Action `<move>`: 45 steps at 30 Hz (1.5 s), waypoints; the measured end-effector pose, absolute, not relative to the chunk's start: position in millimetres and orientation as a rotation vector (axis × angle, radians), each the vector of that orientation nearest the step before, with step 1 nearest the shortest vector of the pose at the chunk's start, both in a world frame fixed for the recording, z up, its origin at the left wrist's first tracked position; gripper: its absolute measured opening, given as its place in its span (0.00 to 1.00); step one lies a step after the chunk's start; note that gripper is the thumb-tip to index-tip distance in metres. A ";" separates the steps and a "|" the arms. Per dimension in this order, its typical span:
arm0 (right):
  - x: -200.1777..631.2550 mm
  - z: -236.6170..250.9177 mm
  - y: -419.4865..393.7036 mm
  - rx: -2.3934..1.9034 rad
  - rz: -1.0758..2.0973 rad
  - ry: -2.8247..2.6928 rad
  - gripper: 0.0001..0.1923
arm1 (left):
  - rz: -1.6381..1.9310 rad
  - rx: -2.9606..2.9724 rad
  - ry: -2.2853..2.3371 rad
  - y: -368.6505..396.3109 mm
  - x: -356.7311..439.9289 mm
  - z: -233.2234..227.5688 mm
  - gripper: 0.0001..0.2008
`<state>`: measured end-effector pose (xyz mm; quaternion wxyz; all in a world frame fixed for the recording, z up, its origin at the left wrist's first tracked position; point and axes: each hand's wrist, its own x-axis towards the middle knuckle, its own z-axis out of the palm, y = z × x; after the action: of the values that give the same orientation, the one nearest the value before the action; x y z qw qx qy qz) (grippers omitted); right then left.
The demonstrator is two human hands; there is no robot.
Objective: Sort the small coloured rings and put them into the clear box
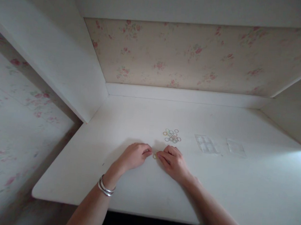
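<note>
Low over the white tabletop, my left hand (135, 155) is closed, thumb and fingers pinched together. Anything in that pinch is too small to make out. Opposite it, my right hand (173, 162) pinches at a small yellowish ring (155, 156), thin like a rubber band. The ring shows in the narrow gap between both sets of fingertips, very near the left ones. Just beyond my hands lies a loose pile of several thin rings (173, 137) in muted colours, some overlapping.
Right of the pile, a clear plastic piece with compartments (206, 144) lies flat, and another clear plastic piece (236, 147) lies farther right. The white table (67, 175) has a rounded left corner. Upright panels and a flowered wall (184, 57) bound it at the back.
</note>
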<state>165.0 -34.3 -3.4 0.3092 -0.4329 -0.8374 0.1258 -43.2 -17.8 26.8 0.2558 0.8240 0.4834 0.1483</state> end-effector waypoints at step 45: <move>165.4 5.9 -32.5 -1.095 0.433 -2.218 0.08 | 0.357 2.470 1.439 55.4 29.7 19.4 0.13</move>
<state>165.4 -32.5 5.9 0.3099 -0.4146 -0.8398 0.1638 29.7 55.4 19.4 0.1301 0.8501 0.4953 0.1228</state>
